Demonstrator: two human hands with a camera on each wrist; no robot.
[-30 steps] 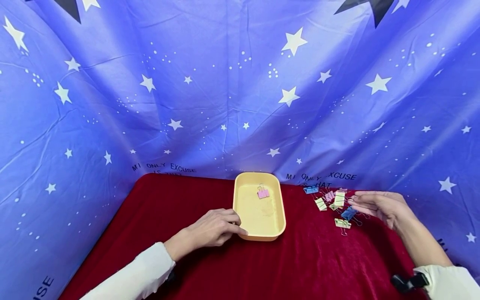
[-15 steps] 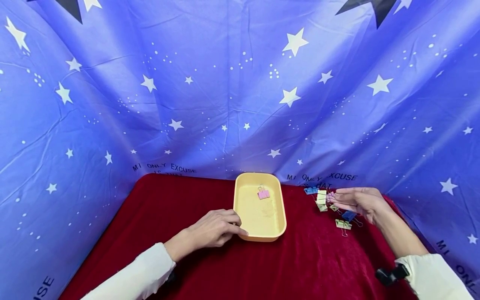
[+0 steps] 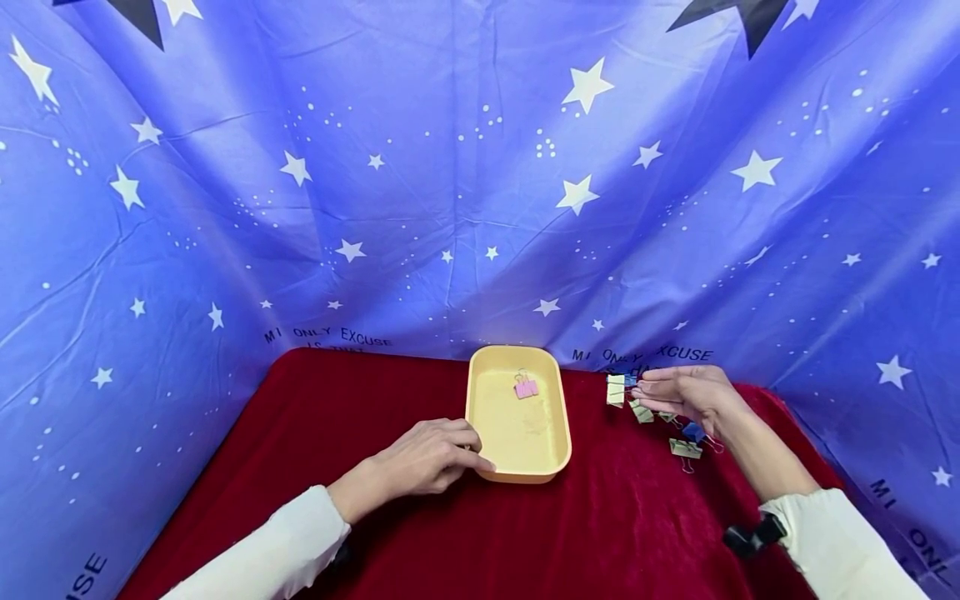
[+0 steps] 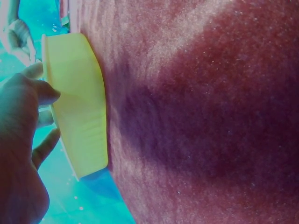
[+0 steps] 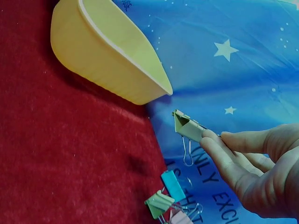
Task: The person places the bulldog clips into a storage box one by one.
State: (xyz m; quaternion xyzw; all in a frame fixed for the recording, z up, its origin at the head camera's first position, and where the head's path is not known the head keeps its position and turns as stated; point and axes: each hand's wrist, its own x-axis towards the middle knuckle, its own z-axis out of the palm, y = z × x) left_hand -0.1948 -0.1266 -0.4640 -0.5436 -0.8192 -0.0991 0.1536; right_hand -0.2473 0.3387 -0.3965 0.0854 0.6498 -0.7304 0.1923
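Observation:
My left hand [image 3: 431,454] grips the near left corner of a yellow rectangular box [image 3: 525,450], thumb at the rim. In the left wrist view, fingers lie on both sides of the box wall [image 4: 77,98]. Inside the box lies one pink binder clip [image 3: 527,389]. My right hand [image 3: 697,396] pinches a pale yellow binder clip [image 5: 189,129] by its wire handle, raised above the table to the right of the box. Below it on the cloth sit several other binder clips, among them a blue one [image 5: 173,185], a green one [image 5: 160,204] and a pink one [image 5: 180,218].
A dark red velvet cloth [image 3: 360,400] covers the table. Blue star-printed fabric [image 3: 450,208] hangs behind and at both sides, close to the table's back edge. A pale yellow clip [image 3: 685,448] lies nearest the front of the loose group.
The right hand has moved left toward the box, carrying the pale yellow clip over the loose clips. The left hand and the box have stayed in place.

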